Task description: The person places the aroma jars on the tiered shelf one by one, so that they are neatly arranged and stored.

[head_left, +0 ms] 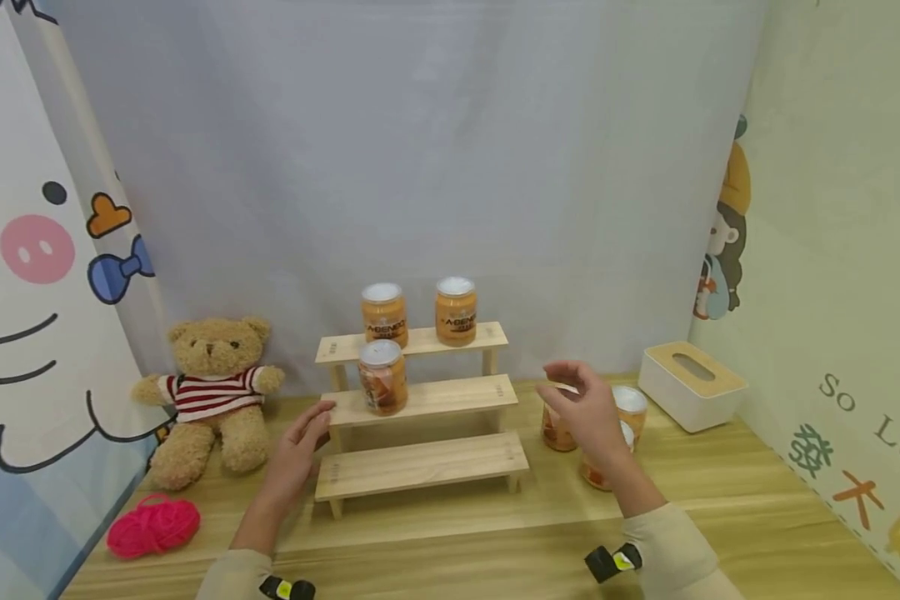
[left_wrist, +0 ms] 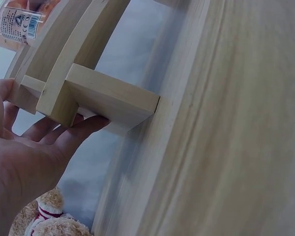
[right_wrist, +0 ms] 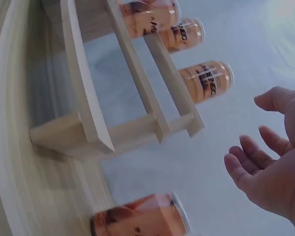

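Observation:
A three-tier wooden stand [head_left: 420, 462] holds several orange jars with silvery lids. Two of them, a left jar [head_left: 384, 315] and a right jar [head_left: 456, 312], are on the top tier; another jar [head_left: 382, 379] sits at the left of the middle tier. My left hand [head_left: 296, 450] touches the stand's left end, its fingers [left_wrist: 88, 129] along the side pieces in the left wrist view. My right hand [head_left: 588, 408] hovers with loosely bent fingers over more jars on the table, nothing between thumb and fingertips. It partly hides a jar [head_left: 557, 429] and a nearer jar [head_left: 594, 473].
Another jar [head_left: 630, 408] stands right of my right hand, before a white tissue box [head_left: 690, 392] with a wooden lid. Left of the stand sits a teddy bear [head_left: 213, 400] in a striped top, with pink yarn [head_left: 153, 527] in front. A grey curtain [head_left: 420, 167] hangs behind.

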Tool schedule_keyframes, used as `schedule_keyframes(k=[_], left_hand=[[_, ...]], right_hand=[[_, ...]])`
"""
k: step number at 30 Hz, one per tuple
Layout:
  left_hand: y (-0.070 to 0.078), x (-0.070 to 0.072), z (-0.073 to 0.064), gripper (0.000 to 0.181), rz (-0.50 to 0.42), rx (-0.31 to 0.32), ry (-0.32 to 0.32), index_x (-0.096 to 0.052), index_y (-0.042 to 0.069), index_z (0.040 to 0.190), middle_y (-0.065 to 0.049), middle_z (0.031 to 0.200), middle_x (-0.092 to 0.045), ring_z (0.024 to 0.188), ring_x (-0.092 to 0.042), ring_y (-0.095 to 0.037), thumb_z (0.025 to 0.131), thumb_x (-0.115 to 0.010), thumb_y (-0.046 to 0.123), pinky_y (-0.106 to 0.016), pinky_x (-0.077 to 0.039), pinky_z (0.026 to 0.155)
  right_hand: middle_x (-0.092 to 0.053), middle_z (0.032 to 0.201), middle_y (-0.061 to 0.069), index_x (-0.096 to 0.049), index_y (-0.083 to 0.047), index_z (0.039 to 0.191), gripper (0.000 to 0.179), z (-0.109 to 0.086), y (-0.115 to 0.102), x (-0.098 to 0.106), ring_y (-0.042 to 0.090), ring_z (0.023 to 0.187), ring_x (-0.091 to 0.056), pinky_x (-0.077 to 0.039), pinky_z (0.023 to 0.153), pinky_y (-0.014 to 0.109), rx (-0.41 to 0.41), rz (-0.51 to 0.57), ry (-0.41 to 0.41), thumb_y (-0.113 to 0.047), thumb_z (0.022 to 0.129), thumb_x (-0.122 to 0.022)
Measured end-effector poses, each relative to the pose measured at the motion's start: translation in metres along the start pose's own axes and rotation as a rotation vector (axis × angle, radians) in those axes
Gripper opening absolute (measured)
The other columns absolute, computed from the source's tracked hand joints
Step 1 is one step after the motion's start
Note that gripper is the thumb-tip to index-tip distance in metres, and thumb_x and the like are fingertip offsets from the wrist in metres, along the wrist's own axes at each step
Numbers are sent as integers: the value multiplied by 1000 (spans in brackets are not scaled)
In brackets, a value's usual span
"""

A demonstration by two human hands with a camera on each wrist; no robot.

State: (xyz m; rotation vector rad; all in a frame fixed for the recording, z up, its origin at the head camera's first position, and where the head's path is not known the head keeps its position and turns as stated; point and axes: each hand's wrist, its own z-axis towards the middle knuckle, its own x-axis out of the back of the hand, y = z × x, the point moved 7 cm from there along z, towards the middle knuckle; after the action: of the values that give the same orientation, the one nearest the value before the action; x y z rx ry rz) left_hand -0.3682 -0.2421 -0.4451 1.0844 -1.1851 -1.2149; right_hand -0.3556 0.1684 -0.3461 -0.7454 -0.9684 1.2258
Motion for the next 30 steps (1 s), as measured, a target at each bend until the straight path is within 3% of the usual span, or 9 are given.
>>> schedule_keyframes(k=[4, 9, 13, 15, 23, 26, 30], left_hand=[[-1, 0, -1, 59, -2, 2, 5, -41, 15, 152, -9, 160, -29, 143, -32, -35, 104, -48, 49, -43, -51, 87], [-2, -1, -1, 59, 8, 4, 0, -41, 16, 152, -9, 161, -29, 144, -31, -37, 104, -47, 50, -56, -46, 95], [-2, 0, 0, 60, 5, 4, -3, -40, 17, 153, -9, 161, -28, 144, -30, -36, 104, -47, 51, -64, -38, 100], [-2, 0, 1, 60, 1, -1, 0, -41, 17, 152, -9, 161, -29, 144, -31, -36, 104, -48, 51, -63, -39, 100], [-2, 0, 2, 58, 6, -8, 7, -42, 14, 151, -10, 159, -31, 142, -33, -36, 105, -48, 48, -51, -50, 91], [-2, 0, 2, 58, 5, -10, 9, -43, 14, 151, -9, 159, -33, 141, -35, -34, 105, -49, 48, -45, -52, 86], [-1, 0, 2, 57, -6, -11, 9, -43, 13, 151, -9, 158, -32, 141, -35, -33, 105, -49, 47, -41, -53, 82]], right_hand=[[-59, 127, 16, -56, 5, 127, 41, 5, 6, 26, 33, 124, -52, -45, 94, 19, 16, -15, -11, -19, 97, -70], [-60, 127, 17, -57, 6, 128, 42, 8, 14, 63, 18, 118, -56, -44, 93, 15, 20, -140, 37, -21, 97, -70], [-56, 131, 20, -55, 8, 130, 46, 7, 22, 87, 23, 123, -53, -42, 93, 14, -14, -183, 63, -21, 98, -68], [-55, 133, 22, -54, 9, 132, 46, 7, 27, 97, 31, 126, -50, -41, 93, 13, -34, -193, 79, -20, 98, -68], [-49, 139, 23, -48, 10, 138, 54, 5, 59, 121, 33, 130, -44, -40, 90, 12, -135, -186, 88, -18, 97, -69], [-44, 144, 26, -42, 10, 143, 63, 4, 75, 125, 38, 135, -40, -41, 97, 20, -197, -179, 55, -22, 96, -70], [-38, 148, 30, -35, 12, 146, 71, 4, 89, 122, 43, 139, -34, -32, 111, 46, -227, -168, -13, -21, 95, -71]])
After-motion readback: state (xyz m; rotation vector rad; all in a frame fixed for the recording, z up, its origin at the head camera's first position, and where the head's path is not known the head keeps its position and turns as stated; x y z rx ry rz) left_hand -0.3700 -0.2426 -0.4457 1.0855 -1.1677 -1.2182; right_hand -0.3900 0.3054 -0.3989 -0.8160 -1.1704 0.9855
